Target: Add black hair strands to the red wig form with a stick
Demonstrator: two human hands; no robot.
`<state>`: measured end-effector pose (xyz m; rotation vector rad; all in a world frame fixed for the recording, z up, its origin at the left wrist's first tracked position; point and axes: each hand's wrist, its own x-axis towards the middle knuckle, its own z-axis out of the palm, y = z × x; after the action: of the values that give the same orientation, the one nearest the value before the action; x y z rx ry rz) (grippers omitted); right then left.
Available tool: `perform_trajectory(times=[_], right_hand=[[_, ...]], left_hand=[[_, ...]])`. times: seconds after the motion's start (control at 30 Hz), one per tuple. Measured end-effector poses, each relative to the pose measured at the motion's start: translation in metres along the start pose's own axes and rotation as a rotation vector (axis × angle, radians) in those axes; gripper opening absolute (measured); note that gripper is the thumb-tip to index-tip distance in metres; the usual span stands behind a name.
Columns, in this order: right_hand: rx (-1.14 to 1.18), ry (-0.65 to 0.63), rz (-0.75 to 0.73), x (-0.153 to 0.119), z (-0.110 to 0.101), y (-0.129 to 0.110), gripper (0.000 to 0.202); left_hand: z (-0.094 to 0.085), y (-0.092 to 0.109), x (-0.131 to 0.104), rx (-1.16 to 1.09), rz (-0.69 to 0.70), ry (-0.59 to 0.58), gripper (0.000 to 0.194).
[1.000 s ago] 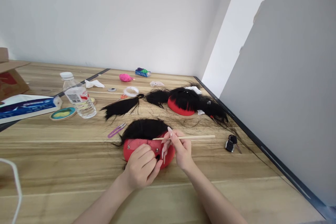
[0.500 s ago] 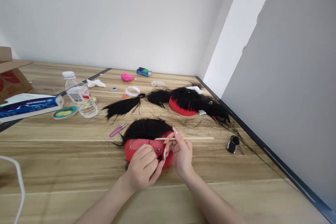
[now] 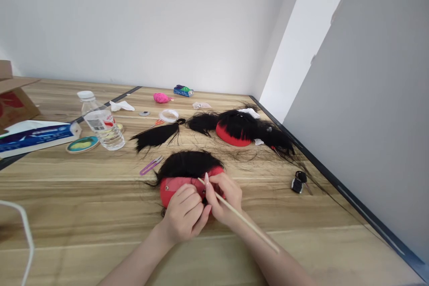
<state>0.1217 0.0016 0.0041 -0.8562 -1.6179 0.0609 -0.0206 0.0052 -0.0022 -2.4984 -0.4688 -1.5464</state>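
Note:
A red dome-shaped head form (image 3: 167,191) with black hair (image 3: 187,164) along its far side and mesh across its front sits before me. My left hand (image 3: 185,213) is closed and rests against the form's near side, a dark tuft of hair (image 3: 205,201) showing at its fingertips. In my right hand (image 3: 224,196) a thin pale wooden stick (image 3: 253,228) is pinched, slanting down to the right across my forearm. Its upper tip is by the mesh; any fine point there is too small to see. Purple thread snips (image 3: 150,166) lie left of the form.
Behind stands another red form (image 3: 231,137) with long black hair; a tied black hair bundle (image 3: 157,135) lies left of it. A water bottle (image 3: 103,125), tissue pack (image 3: 36,137) and cardboard box (image 3: 16,107) are left. Black keys-like item (image 3: 298,182) lies right.
My right hand has turned over and the stick has swung from nearly level to slanting down towards me. My left hand has stayed in about the same place.

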Motion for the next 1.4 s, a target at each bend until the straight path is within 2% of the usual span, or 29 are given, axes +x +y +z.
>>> perform_trajectory(times=[0.3,0.43,0.63,0.87,0.97,1.07,1.27,1.4], right_hand=[[-0.092,-0.038,-0.134,-0.002,0.0,0.005,0.013],[-0.123,-0.064,-0.141,-0.006,0.003,0.006,0.014],[-0.115,-0.064,-0.157,-0.012,0.009,0.008,0.029],[-0.102,-0.038,-0.173,-0.008,0.007,0.005,0.029],[-0.1,-0.035,-0.145,-0.004,0.004,0.002,0.023],[-0.093,-0.052,-0.057,-0.001,0.001,-0.002,0.016],[-0.024,-0.061,0.097,0.0,-0.002,-0.005,0.018],[-0.006,-0.065,0.128,0.0,-0.002,-0.005,0.019]], left_hand=[[0.001,0.0,0.001,0.005,0.009,0.016,0.017],[0.0,-0.001,0.001,0.01,0.002,0.017,0.017],[0.001,-0.004,0.001,0.013,-0.019,0.027,0.015],[0.0,-0.004,0.001,0.022,-0.02,0.021,0.016],[0.001,-0.005,0.0,0.024,-0.022,0.027,0.017],[0.001,-0.005,0.0,0.029,-0.029,0.031,0.018],[0.0,-0.005,0.001,0.029,-0.027,0.039,0.018],[-0.001,-0.006,0.001,0.031,-0.021,0.056,0.017]])
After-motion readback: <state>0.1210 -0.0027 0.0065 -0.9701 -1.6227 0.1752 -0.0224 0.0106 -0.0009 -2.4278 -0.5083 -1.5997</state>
